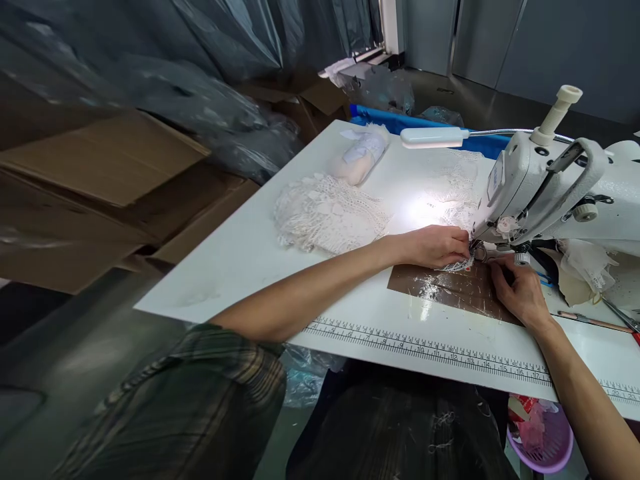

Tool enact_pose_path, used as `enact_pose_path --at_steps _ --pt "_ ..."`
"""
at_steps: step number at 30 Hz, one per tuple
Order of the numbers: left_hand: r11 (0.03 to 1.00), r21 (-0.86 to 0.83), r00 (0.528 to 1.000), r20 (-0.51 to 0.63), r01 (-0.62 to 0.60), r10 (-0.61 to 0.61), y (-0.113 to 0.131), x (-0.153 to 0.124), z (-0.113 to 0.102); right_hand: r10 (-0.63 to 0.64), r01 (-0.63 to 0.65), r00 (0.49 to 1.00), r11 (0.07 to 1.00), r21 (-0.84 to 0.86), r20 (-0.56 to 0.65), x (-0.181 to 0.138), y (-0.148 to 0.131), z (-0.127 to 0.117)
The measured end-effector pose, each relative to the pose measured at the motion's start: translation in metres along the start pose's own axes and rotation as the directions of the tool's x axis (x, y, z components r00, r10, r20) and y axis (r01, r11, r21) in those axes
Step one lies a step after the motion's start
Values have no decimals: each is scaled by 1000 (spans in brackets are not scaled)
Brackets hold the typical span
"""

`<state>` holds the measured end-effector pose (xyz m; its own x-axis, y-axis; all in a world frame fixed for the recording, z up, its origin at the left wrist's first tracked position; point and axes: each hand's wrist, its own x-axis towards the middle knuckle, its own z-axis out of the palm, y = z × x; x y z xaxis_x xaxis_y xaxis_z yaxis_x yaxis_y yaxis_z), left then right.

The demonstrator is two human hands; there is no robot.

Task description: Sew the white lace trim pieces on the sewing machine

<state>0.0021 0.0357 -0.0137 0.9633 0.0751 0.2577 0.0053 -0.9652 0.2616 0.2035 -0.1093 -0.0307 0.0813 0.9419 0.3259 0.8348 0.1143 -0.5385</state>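
Note:
In the head view my left hand (440, 245) is closed with curled fingers on white lace (459, 265), right beside the needle area of a white sewing machine (505, 180). The lace runs under the hand and back over the lit tabletop. My right hand (519, 288) lies at the other side of the presser foot, thumb and fingers drawn together. What those fingertips hold, if anything, is hidden. A brown plate (450, 292) is on the table under and between both hands.
A heap of white lace (330, 213) and a wrapped bundle (363, 157) lie on the white table (220, 280). A lamp (434, 137) reaches over it. Scissors (623, 312) lie at right. Cardboard boxes (95, 160) stand left; a purple basket (550, 443) sits below.

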Motion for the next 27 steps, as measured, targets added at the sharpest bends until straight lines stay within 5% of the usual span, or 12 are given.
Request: enact_pose_path --at_steps 6,19,27 --pt "999 -41 998 -56 35 -37 -3 1 7 -26 26 1000 1000 -14 -1 0 0 -1" --pt "981 190 998 -43 -34 43 -3 -1 6 -11 11 1000 1000 -9 -16 -4 0 2" --pt "975 220 1000 -20 -17 22 -2 2 9 -199 210 975 971 -114 95 -1 -18 8"
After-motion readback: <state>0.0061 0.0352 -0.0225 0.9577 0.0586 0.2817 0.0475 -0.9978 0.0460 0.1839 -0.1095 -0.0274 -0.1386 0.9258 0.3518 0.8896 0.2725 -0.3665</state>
